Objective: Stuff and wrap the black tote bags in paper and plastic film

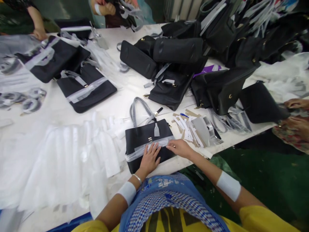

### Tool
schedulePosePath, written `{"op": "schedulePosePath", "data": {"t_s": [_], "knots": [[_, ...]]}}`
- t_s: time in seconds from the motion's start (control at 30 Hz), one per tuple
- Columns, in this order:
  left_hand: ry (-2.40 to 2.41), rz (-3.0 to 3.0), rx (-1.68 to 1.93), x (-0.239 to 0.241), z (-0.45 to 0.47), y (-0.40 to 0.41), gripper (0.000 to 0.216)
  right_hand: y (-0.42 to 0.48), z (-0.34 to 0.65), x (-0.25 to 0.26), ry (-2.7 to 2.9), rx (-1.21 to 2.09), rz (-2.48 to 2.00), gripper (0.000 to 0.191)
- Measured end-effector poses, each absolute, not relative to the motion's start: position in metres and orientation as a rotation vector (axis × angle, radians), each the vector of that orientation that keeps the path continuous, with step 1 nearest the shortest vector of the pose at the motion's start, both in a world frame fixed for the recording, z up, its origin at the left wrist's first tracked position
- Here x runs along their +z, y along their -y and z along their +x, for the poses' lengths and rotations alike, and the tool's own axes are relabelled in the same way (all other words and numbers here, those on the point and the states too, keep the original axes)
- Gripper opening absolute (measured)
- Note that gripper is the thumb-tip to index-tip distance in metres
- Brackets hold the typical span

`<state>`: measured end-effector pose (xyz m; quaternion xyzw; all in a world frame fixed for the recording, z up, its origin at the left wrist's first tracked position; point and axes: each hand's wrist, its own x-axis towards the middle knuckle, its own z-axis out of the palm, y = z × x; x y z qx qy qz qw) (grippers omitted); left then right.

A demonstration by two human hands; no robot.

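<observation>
A black handbag (135, 137) lies flat on the table in front of me. Its handles (135, 111) are wrapped in greyish film, and a covered tag (156, 130) hangs over the front. Across the bag's lower half runs a translucent wrapping strip (135, 155). My left hand (150, 158) rests on the strip and the bag with its fingers spread. At the bag's right edge, my right hand (180, 148) has its thumb and fingers pinched together on the strip's end.
White foam sheets (67, 161) cover the table's left. Paper and cardboard strips (193, 129) lie beside a tape roll (210, 124) on the right. More black bags (178, 50) are piled behind. Other people's hands (40, 33) work at the far side and right edge.
</observation>
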<state>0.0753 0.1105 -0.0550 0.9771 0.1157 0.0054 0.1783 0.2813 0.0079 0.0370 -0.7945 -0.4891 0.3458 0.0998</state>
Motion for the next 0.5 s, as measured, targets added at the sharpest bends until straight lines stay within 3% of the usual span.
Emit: {"op": "schedulePosePath", "data": {"t_s": [0.5], "knots": [[-0.303,2.727,0.084,-0.060,0.072,-0.113,0.057,-0.083,0.262,0.024,1.750,0.935,-2.916,0.023]]}}
